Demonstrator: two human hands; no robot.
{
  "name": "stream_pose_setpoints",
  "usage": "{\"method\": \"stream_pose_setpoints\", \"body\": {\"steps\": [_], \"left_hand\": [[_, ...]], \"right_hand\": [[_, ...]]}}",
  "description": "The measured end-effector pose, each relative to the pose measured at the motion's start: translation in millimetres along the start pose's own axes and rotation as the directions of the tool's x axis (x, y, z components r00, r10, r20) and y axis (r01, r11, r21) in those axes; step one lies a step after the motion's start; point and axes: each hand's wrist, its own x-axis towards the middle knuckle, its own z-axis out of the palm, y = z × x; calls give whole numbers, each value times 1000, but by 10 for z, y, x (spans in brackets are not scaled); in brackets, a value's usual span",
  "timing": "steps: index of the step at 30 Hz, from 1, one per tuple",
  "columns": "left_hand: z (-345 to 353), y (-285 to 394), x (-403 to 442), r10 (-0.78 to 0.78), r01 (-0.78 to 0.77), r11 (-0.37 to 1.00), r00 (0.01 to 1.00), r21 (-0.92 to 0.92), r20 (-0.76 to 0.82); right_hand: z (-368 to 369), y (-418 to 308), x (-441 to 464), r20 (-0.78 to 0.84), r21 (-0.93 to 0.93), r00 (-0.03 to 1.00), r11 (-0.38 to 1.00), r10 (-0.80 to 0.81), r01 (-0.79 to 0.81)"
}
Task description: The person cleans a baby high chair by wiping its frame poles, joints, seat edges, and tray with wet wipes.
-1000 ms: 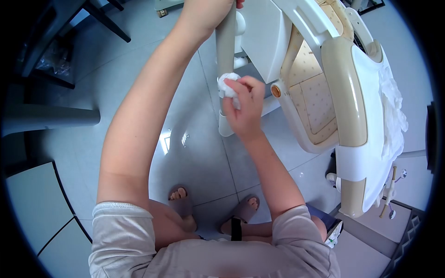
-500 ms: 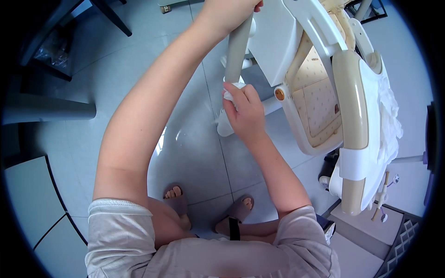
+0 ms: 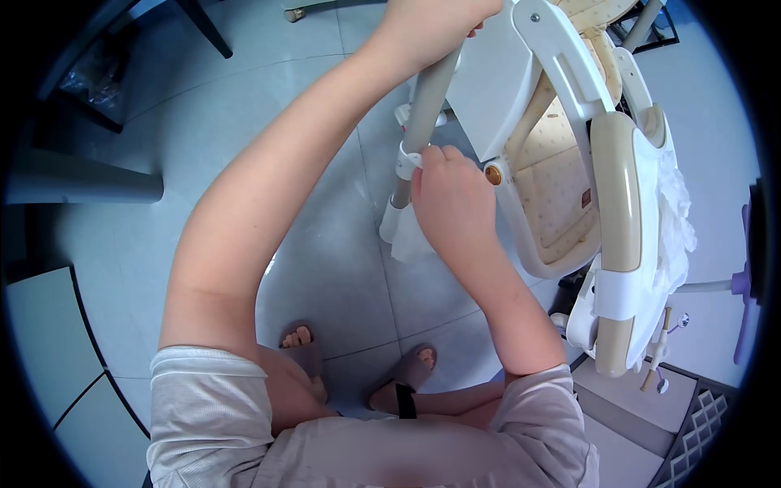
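Observation:
My left hand [image 3: 439, 28] is wrapped round the upper part of a grey-beige leg tube [image 3: 429, 102] of a white and beige folding chair frame, partly cut off by the top edge. Lower on the same leg, my right hand [image 3: 455, 195] is closed on a thin white wipe [image 3: 411, 237]. Part of the wipe hangs below the fist, and a white band [image 3: 408, 163] circles the tube beside my fingers; whether this is wipe or plastic is unclear. The leg's white foot [image 3: 390, 221] is just below.
The chair's padded seat [image 3: 557, 195] and curved beige and white bar [image 3: 622, 203] fill the right side, with crumpled white material [image 3: 674, 220] behind. Dark furniture legs [image 3: 203, 28] stand upper left. My slippered feet [image 3: 413, 366] are on the tiled floor.
The chair frame and my left hand have shifted right in view. My right hand has turned, its back now facing up, and the bunched wipe now hangs loosely beneath it.

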Motion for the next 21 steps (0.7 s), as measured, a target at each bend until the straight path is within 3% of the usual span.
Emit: {"method": "stream_pose_setpoints", "body": {"steps": [3,6,9,12,13,16,18,21], "left_hand": [[35,131,-14,-2,2,999,1000,41,-14],[3,66,-5,1,0,996,1000,91,-13],[-2,-8,11,10,-7,997,999,76,-35],[11,7,9,-7,15,992,998,127,-65],[12,-16,10,24,-21,998,998,52,-54],[14,-13,0,22,-15,994,997,109,-67],[-8,3,-17,11,-3,989,998,148,-58],[-14,25,7,0,9,987,998,159,-56]], "right_hand": [[324,260,-131,280,-76,960,997,-11,33],[476,377,-412,336,-40,938,996,86,-77],[478,456,-472,-20,302,989,944,144,-131],[488,436,-447,-266,668,872,731,411,-140],[642,455,-471,-391,677,837,736,383,-20],[988,216,-423,-541,606,827,752,152,258],[1314,-4,-534,-417,712,876,686,242,150],[1884,30,-974,-308,673,933,736,184,77]]}}
